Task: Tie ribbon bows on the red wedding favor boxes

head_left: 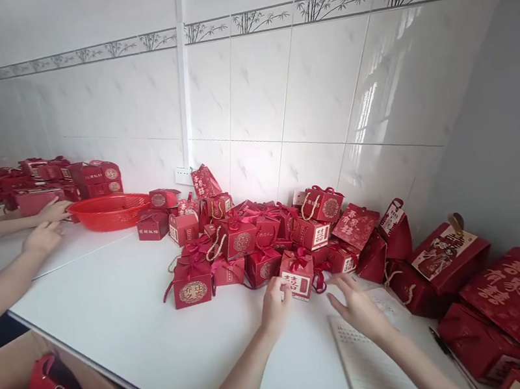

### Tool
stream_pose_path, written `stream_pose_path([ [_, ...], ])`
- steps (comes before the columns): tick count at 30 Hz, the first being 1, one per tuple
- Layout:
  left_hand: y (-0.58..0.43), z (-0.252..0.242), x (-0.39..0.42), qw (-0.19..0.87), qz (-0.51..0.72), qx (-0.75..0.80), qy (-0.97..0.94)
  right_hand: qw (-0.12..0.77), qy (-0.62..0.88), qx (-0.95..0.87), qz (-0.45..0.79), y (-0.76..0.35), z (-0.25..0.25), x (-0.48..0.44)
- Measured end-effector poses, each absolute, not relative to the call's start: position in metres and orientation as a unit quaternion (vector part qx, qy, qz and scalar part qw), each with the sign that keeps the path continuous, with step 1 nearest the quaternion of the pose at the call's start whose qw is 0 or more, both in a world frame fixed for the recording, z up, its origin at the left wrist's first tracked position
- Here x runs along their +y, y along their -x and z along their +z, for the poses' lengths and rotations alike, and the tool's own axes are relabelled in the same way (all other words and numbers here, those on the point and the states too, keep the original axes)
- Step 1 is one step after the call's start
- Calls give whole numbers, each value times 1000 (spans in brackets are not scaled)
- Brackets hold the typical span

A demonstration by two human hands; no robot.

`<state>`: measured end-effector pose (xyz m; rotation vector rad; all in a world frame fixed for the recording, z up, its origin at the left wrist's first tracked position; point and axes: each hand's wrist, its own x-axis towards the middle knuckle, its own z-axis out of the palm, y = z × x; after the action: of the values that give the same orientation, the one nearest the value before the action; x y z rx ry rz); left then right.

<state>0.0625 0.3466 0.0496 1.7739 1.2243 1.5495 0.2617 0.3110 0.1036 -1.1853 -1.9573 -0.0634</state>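
Observation:
A small red gift box [296, 274] with a ribbon bow on top and a white double-happiness label stands slightly tilted at the front of a heap of boxes. My left hand [276, 307] grips its lower left edge, fingers bent against the label side. To the right of the box, my right hand [358, 305] is open, its thumb and fingers apart. Its fingertips are close to a dark red ribbon loop [320, 280]; whether they touch it I cannot tell. Behind both hands lie several more red boxes [241, 240] with bows and cord handles.
A lined notebook [369, 361] and a black pen [443, 346] lie by my right arm. Larger red boxes [452, 256] line the right side. At left are a red plastic basket [112, 211], a co-worker's hands [44, 236] and an open carton [78, 374] holding red bags.

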Motion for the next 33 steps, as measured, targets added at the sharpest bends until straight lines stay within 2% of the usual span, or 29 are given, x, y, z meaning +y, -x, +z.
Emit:
stream_pose_path([
  [7,-59,43,354,288,609,517,-528,451,548,-704,-19,-167,105,345],
  [15,-57,47,348,358,625,512,-468,436,657,-615,6,-159,97,352],
  [19,-60,48,350,414,635,483,-438,415,588,-694,-4,-191,87,323],
  [24,-70,49,346,498,619,398,-460,374,385,-844,-6,-246,67,281],
  [29,-78,55,329,564,549,287,-546,415,400,-812,97,-270,64,272],
  [33,-79,57,325,555,540,250,-581,466,380,-784,153,-267,68,276],
])
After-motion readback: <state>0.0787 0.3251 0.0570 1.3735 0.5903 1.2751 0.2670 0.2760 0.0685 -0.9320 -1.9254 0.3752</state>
